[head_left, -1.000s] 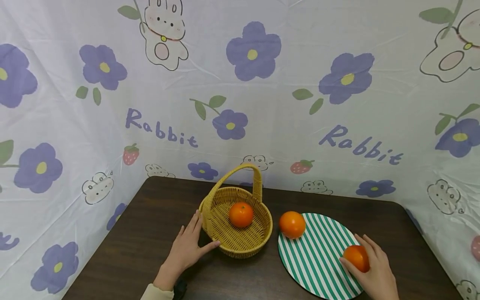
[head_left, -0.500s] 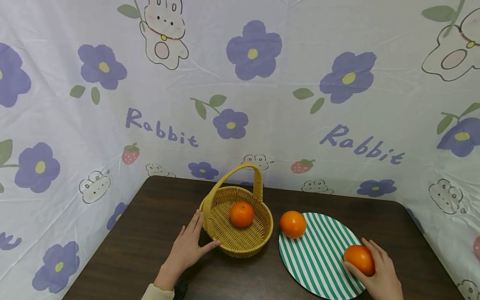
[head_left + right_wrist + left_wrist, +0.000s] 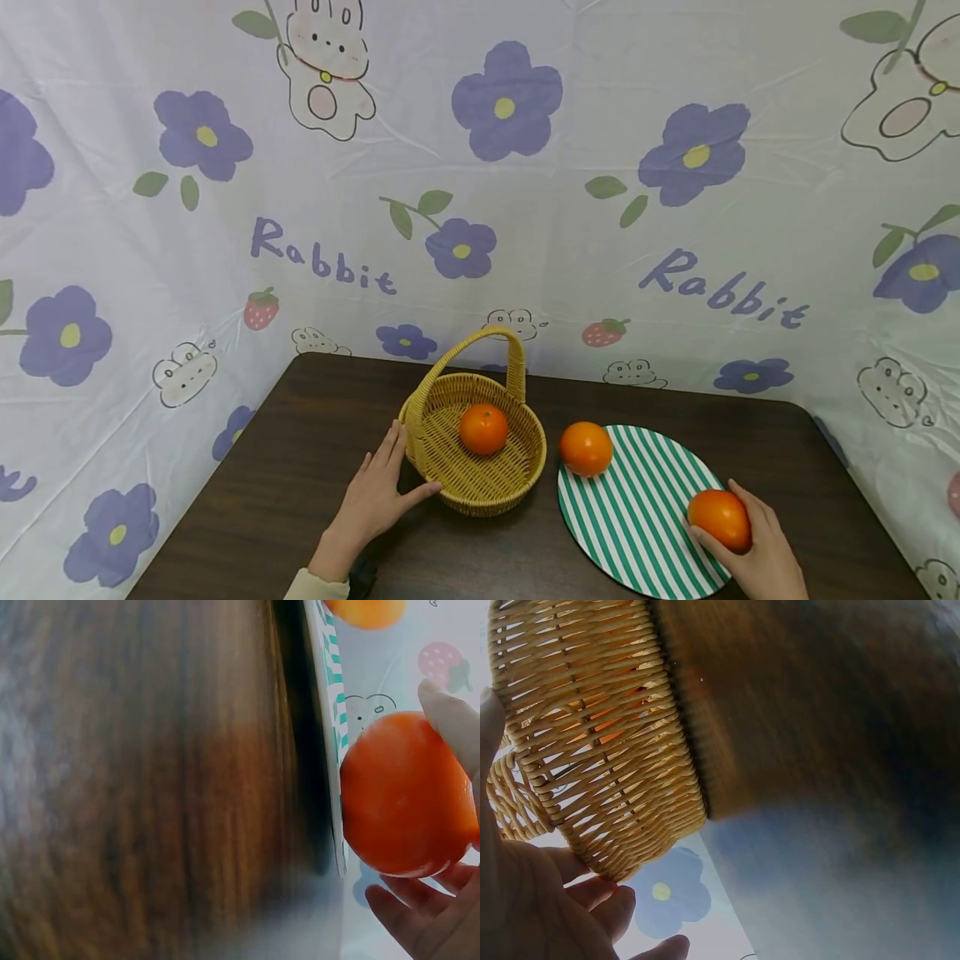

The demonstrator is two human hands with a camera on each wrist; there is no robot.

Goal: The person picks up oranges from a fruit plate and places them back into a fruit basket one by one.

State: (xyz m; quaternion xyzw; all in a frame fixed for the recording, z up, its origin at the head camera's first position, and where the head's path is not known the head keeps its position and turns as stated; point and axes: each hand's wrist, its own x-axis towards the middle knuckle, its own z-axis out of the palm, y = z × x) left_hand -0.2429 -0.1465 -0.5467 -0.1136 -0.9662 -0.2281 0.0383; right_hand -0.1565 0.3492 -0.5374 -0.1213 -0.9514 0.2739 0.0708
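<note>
A yellow wicker basket [image 3: 480, 487] with an arched handle stands on the table, an orange [image 3: 483, 429] inside it. My left hand [image 3: 371, 496] is spread against the basket's left side, fingertips by the handle's foot and thumb at the front rim. In the left wrist view, the hand's fingers [image 3: 592, 892] touch the woven wall [image 3: 607, 735]. A second orange [image 3: 587, 449] lies at the back left of a round green-and-white striped placemat [image 3: 637, 517]. On its right part sits a third orange [image 3: 718, 520], which my right hand [image 3: 765, 546] holds between thumb and fingers.
The dark wooden table [image 3: 277, 467] runs back to a white cloth backdrop [image 3: 525, 242] with flowers and rabbits, which also covers both sides. A small dark object [image 3: 362, 577] shows beside my left wrist.
My right hand has shifted slightly right, its fingers lying farther round the side, so more of the orange shows. The orange has turned or slid a little right. My left hand stays put.
</note>
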